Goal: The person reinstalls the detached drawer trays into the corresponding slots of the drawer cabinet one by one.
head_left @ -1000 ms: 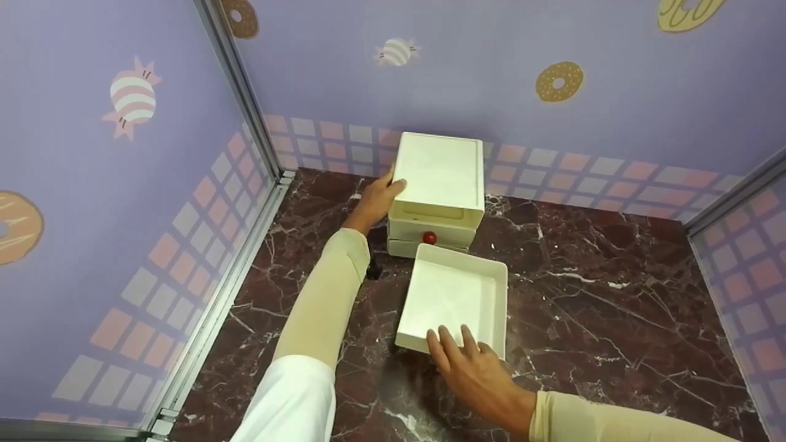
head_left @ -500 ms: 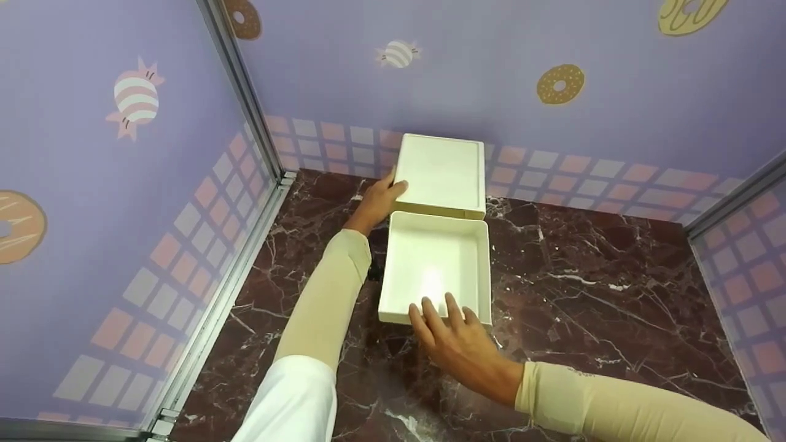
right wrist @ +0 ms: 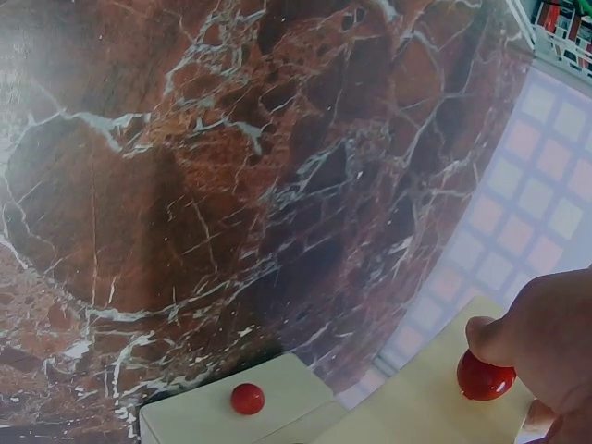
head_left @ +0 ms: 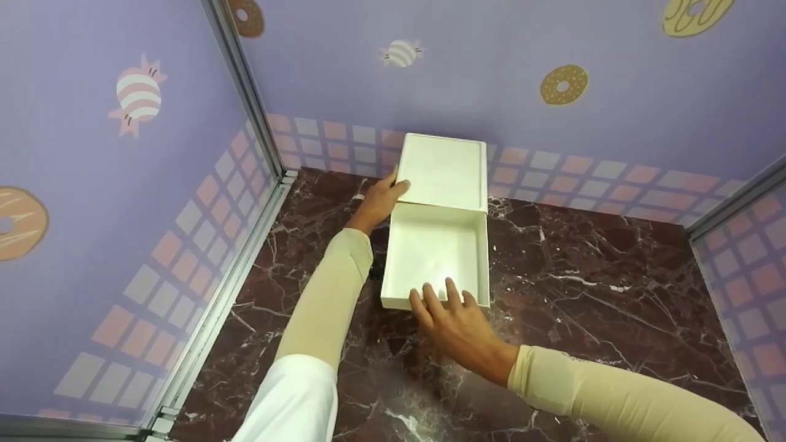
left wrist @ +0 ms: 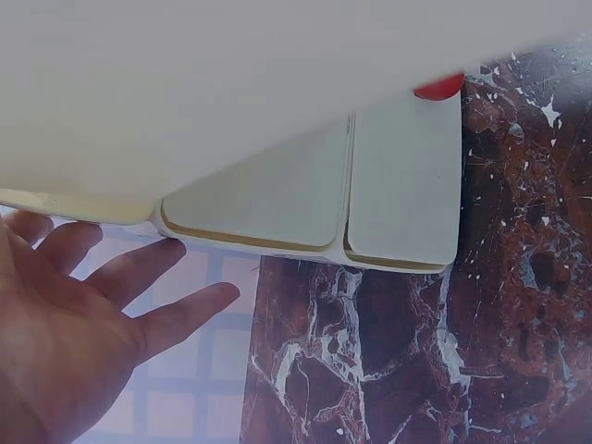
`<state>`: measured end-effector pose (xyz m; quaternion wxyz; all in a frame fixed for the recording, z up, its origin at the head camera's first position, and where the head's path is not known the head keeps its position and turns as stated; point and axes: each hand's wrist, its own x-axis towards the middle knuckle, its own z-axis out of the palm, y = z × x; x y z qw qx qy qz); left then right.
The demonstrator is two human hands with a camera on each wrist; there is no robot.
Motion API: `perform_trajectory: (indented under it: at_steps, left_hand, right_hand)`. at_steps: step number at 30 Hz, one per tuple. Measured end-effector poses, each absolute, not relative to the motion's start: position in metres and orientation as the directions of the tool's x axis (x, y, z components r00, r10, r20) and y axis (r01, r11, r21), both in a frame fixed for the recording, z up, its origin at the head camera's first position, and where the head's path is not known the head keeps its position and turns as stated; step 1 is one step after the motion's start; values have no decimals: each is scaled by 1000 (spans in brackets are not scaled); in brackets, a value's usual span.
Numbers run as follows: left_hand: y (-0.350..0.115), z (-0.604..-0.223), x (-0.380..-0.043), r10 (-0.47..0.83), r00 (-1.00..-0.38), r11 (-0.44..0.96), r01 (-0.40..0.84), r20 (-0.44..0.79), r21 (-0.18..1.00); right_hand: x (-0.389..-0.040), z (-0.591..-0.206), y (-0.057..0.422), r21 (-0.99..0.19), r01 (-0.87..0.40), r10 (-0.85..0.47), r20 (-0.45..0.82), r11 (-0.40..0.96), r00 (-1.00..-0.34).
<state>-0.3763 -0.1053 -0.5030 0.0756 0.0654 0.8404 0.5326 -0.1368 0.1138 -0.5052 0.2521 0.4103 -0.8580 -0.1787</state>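
Observation:
A small cream drawer cabinet (head_left: 443, 172) stands against the back wall. Its top drawer (head_left: 433, 245), bare inside, sticks far out of the front with its rear edge at the opening. My left hand (head_left: 381, 199) steadies the cabinet's left side, thumb at the top edge; its fingers stretch out fairly straight in the left wrist view. With my right hand (head_left: 460, 331) I hold the drawer's front wall, fingers over the rim and thumb against its red knob (right wrist: 486, 375). Lower drawer fronts (left wrist: 407, 185) are in place, one showing another red knob (right wrist: 248, 399).
Dark red marbled tabletop (head_left: 589, 319) spreads around the cabinet. Purple patterned panels (head_left: 491, 73) rise behind and at both sides, with a metal rail (head_left: 221, 294) along the left. A white basket-like thing (right wrist: 564, 46) shows at a corner of the right wrist view.
My right hand has brought the drawer forward and left, from lying askew before the cabinet to lined up with the top opening, its rear end now meeting it. The left hand stays put.

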Motion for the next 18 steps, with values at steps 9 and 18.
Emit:
perform_trajectory:
  at_steps: [9,18]
  left_hand:
    - [-104,-502,-374,195,-978,422,10,-80,906]
    - [-104,-503,-376,171,-983,452,24,-60,891]
  right_hand:
    - [-165,-508,110,536,-570,-767,277,623,-578]
    - [-173,-517,113,496,-594,-769,311,633,-559]
